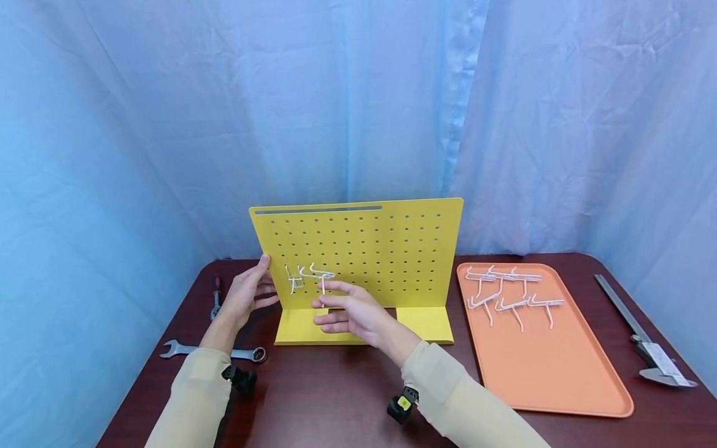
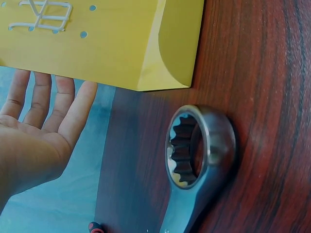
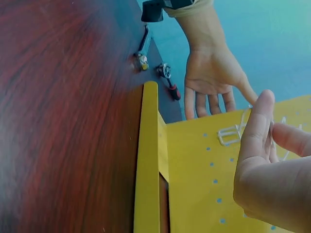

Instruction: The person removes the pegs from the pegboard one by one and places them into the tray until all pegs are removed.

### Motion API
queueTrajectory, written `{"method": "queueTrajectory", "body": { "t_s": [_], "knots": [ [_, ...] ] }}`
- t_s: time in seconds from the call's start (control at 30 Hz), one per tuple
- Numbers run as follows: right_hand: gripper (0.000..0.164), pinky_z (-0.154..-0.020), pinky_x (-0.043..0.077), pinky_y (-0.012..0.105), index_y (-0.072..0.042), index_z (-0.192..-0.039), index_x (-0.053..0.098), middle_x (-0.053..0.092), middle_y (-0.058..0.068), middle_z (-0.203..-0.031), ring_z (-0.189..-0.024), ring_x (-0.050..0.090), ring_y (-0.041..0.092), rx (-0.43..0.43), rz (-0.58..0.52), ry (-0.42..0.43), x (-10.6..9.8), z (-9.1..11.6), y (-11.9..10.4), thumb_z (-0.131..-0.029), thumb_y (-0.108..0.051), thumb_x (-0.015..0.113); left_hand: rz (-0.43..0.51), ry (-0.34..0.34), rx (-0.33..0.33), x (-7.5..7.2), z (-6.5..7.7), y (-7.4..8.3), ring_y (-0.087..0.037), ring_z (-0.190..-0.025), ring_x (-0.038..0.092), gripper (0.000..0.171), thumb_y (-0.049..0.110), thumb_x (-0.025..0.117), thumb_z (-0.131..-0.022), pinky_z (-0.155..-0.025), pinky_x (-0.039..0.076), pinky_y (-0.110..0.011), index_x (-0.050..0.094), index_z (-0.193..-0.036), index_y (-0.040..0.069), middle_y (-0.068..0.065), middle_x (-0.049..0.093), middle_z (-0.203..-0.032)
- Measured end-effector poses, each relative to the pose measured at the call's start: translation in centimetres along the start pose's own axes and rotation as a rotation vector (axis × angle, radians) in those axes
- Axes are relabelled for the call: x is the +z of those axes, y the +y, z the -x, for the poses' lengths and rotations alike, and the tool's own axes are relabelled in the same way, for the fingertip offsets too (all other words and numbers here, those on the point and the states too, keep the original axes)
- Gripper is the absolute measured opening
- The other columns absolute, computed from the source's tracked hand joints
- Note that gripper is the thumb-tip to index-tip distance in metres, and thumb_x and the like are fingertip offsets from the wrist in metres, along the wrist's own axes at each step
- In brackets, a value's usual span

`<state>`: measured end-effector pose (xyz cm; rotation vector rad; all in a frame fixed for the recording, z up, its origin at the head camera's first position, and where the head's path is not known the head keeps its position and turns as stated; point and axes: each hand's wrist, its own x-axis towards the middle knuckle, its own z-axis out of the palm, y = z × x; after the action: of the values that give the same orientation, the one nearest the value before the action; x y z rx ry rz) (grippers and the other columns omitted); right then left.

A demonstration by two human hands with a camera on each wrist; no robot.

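A yellow pegboard (image 1: 392,249) stands upright on the dark wooden table, with white wire hooks (image 1: 297,277) hung at its lower left. My left hand (image 1: 266,277) touches the board's left edge, thumb in front and straight fingers behind it; the left wrist view shows that open palm (image 2: 48,111) beside the board (image 2: 121,48). My right hand (image 1: 323,294) is in front of the board and pinches the stem of a white hook (image 1: 323,283) between thumb and index finger against the holes. In the right wrist view the right hand (image 3: 272,126) sits close to the board (image 3: 194,170), near the hung hooks (image 3: 231,135).
An orange tray (image 1: 560,373) at the right carries several loose white hooks (image 1: 512,289). A combination wrench (image 1: 185,350) and a small red-handled tool (image 1: 215,298) lie left of the board. A caliper (image 1: 644,336) lies at the far right. Blue curtains close the back and sides.
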<state>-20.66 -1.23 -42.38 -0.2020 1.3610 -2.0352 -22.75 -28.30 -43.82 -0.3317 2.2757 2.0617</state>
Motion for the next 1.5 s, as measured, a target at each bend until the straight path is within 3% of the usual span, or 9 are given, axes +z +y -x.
{"method": "queueTrajectory", "body": {
  "t_s": [0.1, 0.33, 0.67, 0.9, 1.1, 1.23, 1.5],
  "knots": [
    [0.056, -0.076, 0.062, 0.036, -0.005, -0.152, 0.043, 0.069, 0.017, -0.119, -0.080, 0.075, 0.022, -0.005, 0.020, -0.003, -0.5, 0.4, -0.4, -0.101, -0.013, 0.064, 0.002, 0.006, -0.001, 0.0, 0.0, 0.0, -0.021, -0.098, 0.069, 0.078, 0.074, 0.057, -0.089, -0.087, 0.059, -0.042, 0.063, -0.123, 0.004, -0.012, 0.066, -0.113],
    [0.056, -0.087, 0.059, 0.046, 0.000, -0.150, 0.042, 0.070, 0.023, -0.115, -0.093, 0.074, 0.027, -0.027, 0.071, -0.011, -2.2, 1.4, -1.0, -0.100, -0.011, 0.066, 0.006, -0.004, 0.009, 0.0, 0.0, -0.1, -0.021, -0.098, 0.069, 0.077, 0.074, 0.057, -0.089, -0.086, 0.060, -0.042, 0.063, -0.121, 0.005, -0.014, 0.065, -0.114],
    [0.052, -0.083, 0.059, 0.053, 0.003, -0.143, 0.046, 0.069, 0.030, -0.112, -0.085, 0.075, 0.027, -0.066, 0.348, 0.014, -5.5, 5.0, -3.7, -0.099, -0.015, 0.068, 0.002, -0.006, 0.008, -0.3, 0.0, -0.1, -0.022, -0.100, 0.069, 0.078, 0.074, 0.057, -0.089, -0.086, 0.060, -0.041, 0.063, -0.123, 0.004, -0.015, 0.065, -0.116],
    [0.043, -0.081, 0.058, 0.056, 0.003, -0.137, 0.053, 0.073, 0.022, -0.100, -0.084, 0.074, 0.034, -0.048, 0.507, 0.006, -9.6, 8.6, -5.4, -0.100, -0.014, 0.066, 0.004, -0.019, -0.006, -0.3, 0.1, -0.1, -0.021, -0.102, 0.069, 0.080, 0.074, 0.057, -0.089, -0.088, 0.059, -0.041, 0.061, -0.129, 0.004, -0.012, 0.065, -0.115],
    [0.035, -0.077, 0.061, 0.051, 0.003, -0.127, 0.055, 0.071, 0.025, -0.104, -0.085, 0.073, 0.035, -0.005, 0.586, -0.010, -13.5, 12.3, -6.1, -0.102, -0.019, 0.065, 0.012, -0.012, -0.011, -0.2, -0.2, -0.2, -0.022, -0.102, 0.069, 0.083, 0.074, 0.057, -0.088, -0.087, 0.059, -0.040, 0.061, -0.131, 0.003, -0.014, 0.064, -0.116],
    [0.032, -0.079, 0.060, 0.053, 0.003, -0.124, 0.054, 0.069, 0.028, -0.106, -0.087, 0.072, 0.036, 0.017, 0.610, -0.008, -16.1, 14.7, -6.4, -0.104, -0.020, 0.062, 0.014, -0.008, -0.012, -0.1, -0.2, -0.3, -0.022, -0.101, 0.068, 0.083, 0.075, 0.057, -0.088, -0.087, 0.059, -0.040, 0.061, -0.129, 0.003, -0.014, 0.064, -0.116],
    [0.038, -0.075, 0.061, 0.050, 0.009, -0.129, 0.051, 0.070, 0.023, -0.102, -0.087, 0.072, 0.036, 0.049, 0.677, 0.079, -21.4, 19.1, -7.0, -0.105, -0.019, 0.059, 0.012, -0.013, -0.002, 0.0, -0.3, -0.4, -0.022, -0.101, 0.068, 0.081, 0.074, 0.056, -0.089, -0.087, 0.059, -0.040, 0.062, -0.126, 0.003, -0.014, 0.065, -0.115]
  ]
}}
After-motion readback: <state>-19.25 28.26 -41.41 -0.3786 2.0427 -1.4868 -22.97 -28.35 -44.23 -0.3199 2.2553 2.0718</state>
